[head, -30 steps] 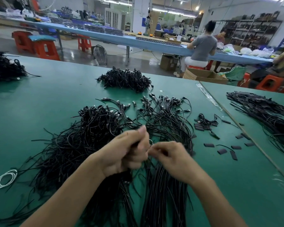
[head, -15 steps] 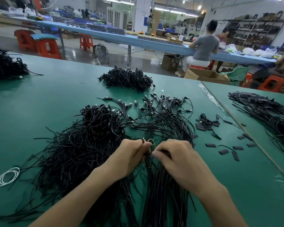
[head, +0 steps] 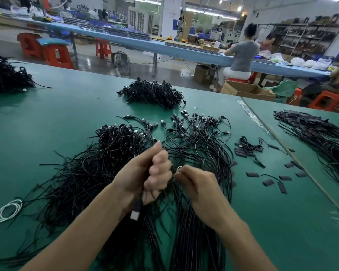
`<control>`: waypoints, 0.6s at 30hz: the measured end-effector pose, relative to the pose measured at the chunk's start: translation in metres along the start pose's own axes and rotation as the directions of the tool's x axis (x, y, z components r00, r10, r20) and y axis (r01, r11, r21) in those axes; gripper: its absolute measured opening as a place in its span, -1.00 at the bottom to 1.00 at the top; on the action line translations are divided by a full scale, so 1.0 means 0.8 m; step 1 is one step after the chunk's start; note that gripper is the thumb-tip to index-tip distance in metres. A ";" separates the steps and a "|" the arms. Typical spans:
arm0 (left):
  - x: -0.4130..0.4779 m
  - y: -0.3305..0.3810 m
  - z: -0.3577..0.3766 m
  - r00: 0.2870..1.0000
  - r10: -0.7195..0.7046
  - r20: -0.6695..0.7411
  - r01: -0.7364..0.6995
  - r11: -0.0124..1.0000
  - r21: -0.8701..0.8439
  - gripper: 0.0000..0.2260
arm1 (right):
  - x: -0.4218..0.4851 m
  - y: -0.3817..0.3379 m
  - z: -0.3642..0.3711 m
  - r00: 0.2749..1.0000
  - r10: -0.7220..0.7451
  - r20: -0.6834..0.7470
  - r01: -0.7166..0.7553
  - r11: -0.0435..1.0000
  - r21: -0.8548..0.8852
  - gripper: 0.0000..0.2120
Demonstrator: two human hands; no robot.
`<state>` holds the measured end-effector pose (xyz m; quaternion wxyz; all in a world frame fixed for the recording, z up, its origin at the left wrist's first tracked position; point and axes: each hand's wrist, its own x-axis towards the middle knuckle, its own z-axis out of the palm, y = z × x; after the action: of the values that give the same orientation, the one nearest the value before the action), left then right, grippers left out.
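On the green table point(head: 67, 106):
- left hand point(head: 143, 178): fist wrapped round a black cable point(head: 139, 202), plug point(head: 134, 215) hanging below
- right hand point(head: 200, 186): fingertips pinching a small loop point(head: 179, 168)

Left hand point(head: 145, 178) around black cable point(head: 137, 204)

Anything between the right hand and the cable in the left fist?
Nothing visible. The left hand grips the cable, plug hanging below; the right hand is close beside it, pinching a small ring. The loose cables lie underneath only.
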<state>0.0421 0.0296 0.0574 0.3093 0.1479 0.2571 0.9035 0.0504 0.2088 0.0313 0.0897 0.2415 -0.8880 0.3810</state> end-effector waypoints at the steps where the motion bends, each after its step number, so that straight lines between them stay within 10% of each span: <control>1: 0.006 -0.003 0.003 0.990 0.089 -0.114 -0.091 0.996 -0.011 -0.69 | 0.001 -0.008 0.004 1.000 -0.019 0.018 0.019 0.999 -0.029 -0.73; 4: 0.018 -0.016 0.001 0.875 0.355 -0.330 -0.310 0.933 0.182 -0.64 | 0.004 -0.025 0.004 0.998 -0.001 0.067 0.005 0.998 -0.066 -0.80; 14: 0.027 -0.045 -0.019 0.675 0.717 -0.173 -0.485 0.608 0.628 -0.63 | -0.009 -0.021 -0.016 0.934 0.275 0.228 -0.145 0.875 -0.462 -0.72; 18: 0.030 -0.041 -0.024 0.579 0.802 -0.148 -0.483 0.483 0.731 -0.67 | -0.012 -0.009 -0.022 0.931 0.270 0.246 -0.175 0.921 -0.349 -0.72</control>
<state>0.0313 0.0597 0.0259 -0.2071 0.1031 0.5262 0.8183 0.0620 0.2204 0.0449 -0.0475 0.1730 -0.9633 0.1997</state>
